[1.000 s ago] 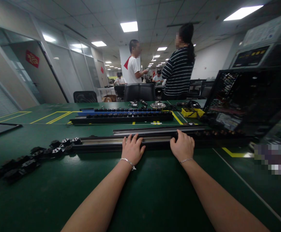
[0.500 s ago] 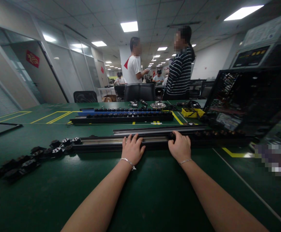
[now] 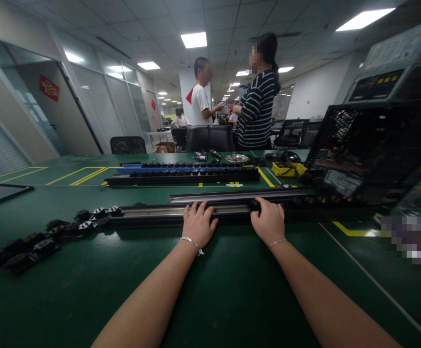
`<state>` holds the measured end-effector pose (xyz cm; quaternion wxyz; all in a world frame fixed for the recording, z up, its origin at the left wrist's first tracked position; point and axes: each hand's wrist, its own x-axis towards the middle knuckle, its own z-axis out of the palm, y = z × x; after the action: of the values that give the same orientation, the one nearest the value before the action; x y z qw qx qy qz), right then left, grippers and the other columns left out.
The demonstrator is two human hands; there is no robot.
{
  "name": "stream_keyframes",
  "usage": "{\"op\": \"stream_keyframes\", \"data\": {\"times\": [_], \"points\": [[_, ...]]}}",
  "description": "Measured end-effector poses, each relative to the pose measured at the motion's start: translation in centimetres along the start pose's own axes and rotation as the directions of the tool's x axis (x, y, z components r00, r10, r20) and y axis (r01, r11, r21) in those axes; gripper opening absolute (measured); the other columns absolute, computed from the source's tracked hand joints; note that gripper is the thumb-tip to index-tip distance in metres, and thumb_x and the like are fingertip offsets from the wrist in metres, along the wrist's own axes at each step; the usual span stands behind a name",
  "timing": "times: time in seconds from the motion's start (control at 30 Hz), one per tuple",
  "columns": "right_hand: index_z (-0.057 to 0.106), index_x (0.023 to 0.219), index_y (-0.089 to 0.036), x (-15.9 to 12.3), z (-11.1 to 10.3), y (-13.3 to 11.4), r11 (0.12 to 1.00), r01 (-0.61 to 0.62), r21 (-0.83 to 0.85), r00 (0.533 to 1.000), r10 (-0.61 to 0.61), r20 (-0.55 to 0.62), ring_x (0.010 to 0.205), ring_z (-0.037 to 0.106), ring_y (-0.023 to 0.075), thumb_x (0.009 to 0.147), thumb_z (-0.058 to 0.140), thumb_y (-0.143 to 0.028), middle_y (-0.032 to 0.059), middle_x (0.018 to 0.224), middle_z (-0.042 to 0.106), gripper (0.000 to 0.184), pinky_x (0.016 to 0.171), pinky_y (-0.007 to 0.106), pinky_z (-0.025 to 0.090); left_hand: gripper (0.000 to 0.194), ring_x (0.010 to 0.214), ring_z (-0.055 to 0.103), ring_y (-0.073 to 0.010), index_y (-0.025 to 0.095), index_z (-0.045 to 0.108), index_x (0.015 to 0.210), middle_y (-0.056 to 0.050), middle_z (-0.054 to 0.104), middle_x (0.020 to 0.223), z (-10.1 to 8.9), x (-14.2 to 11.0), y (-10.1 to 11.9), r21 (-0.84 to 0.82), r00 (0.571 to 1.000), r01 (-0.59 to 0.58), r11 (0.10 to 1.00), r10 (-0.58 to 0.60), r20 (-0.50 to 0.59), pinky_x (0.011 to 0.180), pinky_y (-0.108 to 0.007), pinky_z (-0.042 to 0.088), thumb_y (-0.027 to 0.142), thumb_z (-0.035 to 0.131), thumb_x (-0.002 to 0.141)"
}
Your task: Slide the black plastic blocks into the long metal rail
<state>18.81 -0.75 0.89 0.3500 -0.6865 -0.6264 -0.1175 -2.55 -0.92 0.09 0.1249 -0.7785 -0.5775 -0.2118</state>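
A long black rail (image 3: 152,220) with a pale metallic channel lies crosswise on the green table. My left hand (image 3: 198,225) rests on it, palm down, fingers spread. Farther right, my right hand (image 3: 268,223) bends over the same rail with its fingers closed around a small dark round module (image 3: 255,206), partly hidden by the hand. Several similar modules (image 3: 326,200) sit in a row toward the rail's right end. Loose black modules (image 3: 45,244), some with pale faces, lie in a cluster off the left end.
Behind lies a second rail (image 3: 232,196), then another long black strip (image 3: 181,179) lined with modules. A metal dish (image 3: 237,158) and a yellow tray (image 3: 289,169) stand farther back. An open computer case (image 3: 377,145) rises at right. Two people (image 3: 200,101) stand beyond the table.
My right hand has shifted very slightly left along the rail with the dark module. My left hand stays put. The person in stripes has moved left.
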Motion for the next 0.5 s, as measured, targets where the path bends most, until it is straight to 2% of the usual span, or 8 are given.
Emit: {"op": "stream_keyframes", "data": {"times": [0.2,0.37,0.5], "points": [[0.060,0.109,-0.016,-0.08,-0.24,0.03,1.000,0.013,0.016,0.999,-0.012,-0.036,0.108,0.051,0.0276,0.074,0.045,-0.019,0.0111,0.116,0.061,0.038,0.099,0.046,0.031,0.040,0.130,0.034,-0.0300,0.031,0.053,0.121,-0.002,0.044,0.140,0.01,0.04,-0.03,-0.005,1.000,-0.002,1.000,0.002,-0.003,0.107,-0.053,0.023,0.047,0.039,0.087],[0.060,0.107,-0.017,-0.06,-0.36,-0.03,1.000,-0.015,0.001,1.000,0.015,-0.018,0.099,0.054,0.0279,0.075,0.045,-0.021,0.0109,0.098,0.066,0.036,0.097,0.048,0.031,0.040,0.130,0.033,-0.0302,0.031,0.053,0.121,-0.002,0.044,0.140,-0.10,0.04,0.00,-0.005,1.000,-0.002,1.000,0.002,0.006,0.107,-0.053,0.023,0.047,0.039,0.087],[0.061,0.105,-0.018,-0.04,-0.28,-0.04,1.000,-0.010,0.008,0.999,0.011,-0.031,0.097,0.054,0.0269,0.075,0.045,-0.021,0.0099,0.095,0.066,0.034,0.096,0.048,0.031,0.040,0.130,0.033,-0.0300,0.030,0.053,0.121,-0.002,0.044,0.140,-0.16,-0.01,0.04,-0.002,1.000,0.001,1.000,-0.001,0.003,0.107,-0.053,0.022,0.046,0.040,0.087]]}}
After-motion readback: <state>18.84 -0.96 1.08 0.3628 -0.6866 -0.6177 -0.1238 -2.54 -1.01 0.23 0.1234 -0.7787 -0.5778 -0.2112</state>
